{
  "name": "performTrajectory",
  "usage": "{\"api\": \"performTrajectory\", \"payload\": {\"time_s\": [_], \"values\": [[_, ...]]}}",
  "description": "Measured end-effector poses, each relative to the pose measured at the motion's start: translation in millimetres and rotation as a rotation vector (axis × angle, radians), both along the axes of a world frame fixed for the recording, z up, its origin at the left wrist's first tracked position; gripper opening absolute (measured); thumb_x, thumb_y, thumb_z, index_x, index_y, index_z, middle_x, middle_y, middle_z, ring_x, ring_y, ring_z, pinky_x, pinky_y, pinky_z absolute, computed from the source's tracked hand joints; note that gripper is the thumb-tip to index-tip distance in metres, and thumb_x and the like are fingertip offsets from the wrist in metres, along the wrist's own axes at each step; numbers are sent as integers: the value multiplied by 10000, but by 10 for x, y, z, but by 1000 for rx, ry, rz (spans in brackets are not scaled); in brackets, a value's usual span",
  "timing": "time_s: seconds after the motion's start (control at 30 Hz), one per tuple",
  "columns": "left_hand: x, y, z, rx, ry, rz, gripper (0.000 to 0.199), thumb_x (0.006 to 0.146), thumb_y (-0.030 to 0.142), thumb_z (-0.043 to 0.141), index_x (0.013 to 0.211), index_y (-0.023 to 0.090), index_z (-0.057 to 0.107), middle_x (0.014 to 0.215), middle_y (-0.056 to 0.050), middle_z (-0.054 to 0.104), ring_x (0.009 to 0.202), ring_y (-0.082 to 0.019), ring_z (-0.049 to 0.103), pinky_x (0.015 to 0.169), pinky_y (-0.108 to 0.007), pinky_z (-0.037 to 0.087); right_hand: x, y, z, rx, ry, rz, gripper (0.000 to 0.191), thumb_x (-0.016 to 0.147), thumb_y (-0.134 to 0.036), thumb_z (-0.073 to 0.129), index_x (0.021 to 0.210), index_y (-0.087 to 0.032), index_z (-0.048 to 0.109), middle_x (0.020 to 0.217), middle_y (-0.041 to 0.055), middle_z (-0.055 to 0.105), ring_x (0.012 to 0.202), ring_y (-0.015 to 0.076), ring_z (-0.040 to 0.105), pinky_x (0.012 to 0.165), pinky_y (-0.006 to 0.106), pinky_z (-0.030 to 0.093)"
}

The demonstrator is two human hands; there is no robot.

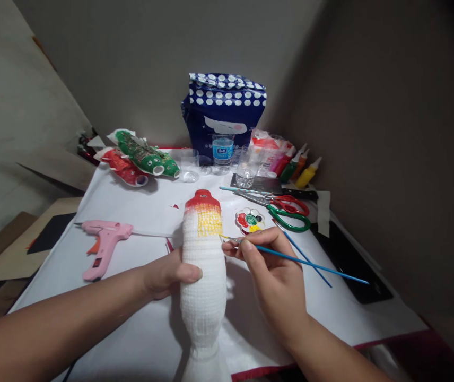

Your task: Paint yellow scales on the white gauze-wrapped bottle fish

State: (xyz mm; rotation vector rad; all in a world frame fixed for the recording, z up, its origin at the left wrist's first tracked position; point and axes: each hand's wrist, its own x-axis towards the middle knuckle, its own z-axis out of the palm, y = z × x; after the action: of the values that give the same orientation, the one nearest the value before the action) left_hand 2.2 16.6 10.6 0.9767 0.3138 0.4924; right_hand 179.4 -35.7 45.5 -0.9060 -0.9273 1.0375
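Observation:
A white, fish-shaped craft piece with a gauze-like surface stands out in the middle. Its far end is painted red, shading into rows of yellow strokes. My left hand is wrapped around its left side, thumb on top, the other fingers hidden behind it. In my right hand a thin blue-handled paintbrush is pinched between thumb and fingers. The yellow-tinted bristles meet the fish's right edge, at the border of the yellow strokes. Just beyond that hand lies a flower-shaped palette with red, green, black and yellow paint.
A pink glue gun lies left. Red and green painted fish, clear cups and a blue bag stand behind. To the right are scissors, another brush, paint bottles and a black tablet-like slab.

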Motion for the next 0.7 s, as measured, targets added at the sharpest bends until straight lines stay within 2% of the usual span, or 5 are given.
{"api": "performTrajectory", "payload": {"time_s": [0.23,0.47,0.7], "values": [[14,2,8,-19,-11,-4,708,729,475,792,1343,180,599,1184,-121,695,1027,-296,659,875,-363,523,9,-13,21,-15,-8,12,145,885,-277,737,815,-222,623,768,-19,749,776,153,778,706,271,636],[17,-8,16,-15,-28,20,687,728,458,807,1330,182,625,1282,-123,663,1037,-265,652,853,-317,539,13,-13,37,-10,-40,8,163,876,-297,738,799,-226,613,755,-11,743,767,181,776,658,289,625],[14,-2,2,-23,-20,-1,729,724,480,802,1351,173,590,1260,-138,668,1068,-303,648,893,-363,524,15,-10,27,-8,-10,14,149,884,-288,733,817,-226,615,773,-10,756,771,171,775,688,294,623]]}}
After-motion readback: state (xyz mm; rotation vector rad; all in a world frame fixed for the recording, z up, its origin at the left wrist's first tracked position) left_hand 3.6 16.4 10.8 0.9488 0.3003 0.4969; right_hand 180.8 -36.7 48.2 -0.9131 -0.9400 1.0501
